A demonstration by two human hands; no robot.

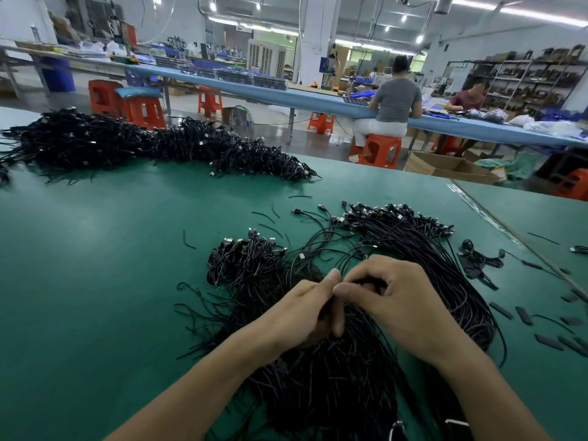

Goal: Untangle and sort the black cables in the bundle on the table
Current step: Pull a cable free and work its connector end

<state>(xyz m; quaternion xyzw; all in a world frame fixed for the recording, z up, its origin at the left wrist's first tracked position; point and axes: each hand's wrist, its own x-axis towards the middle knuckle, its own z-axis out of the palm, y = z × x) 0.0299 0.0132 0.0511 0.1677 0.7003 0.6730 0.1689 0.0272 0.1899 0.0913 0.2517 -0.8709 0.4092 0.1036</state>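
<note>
Over the middle of the tangled cable bundle (318,386) on the green table (95,281), the left hand (305,313) and right hand (397,300) meet, curled fingertips pinching one thin strand (345,261). It runs away from them toward the bundle's far connector end, so I'd pull lengthwise.

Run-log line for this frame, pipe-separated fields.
stage: untangling | left hand: pinches strands | right hand: pinches strands | bundle: tangled, under both hands | table: cable heap far left
</note>
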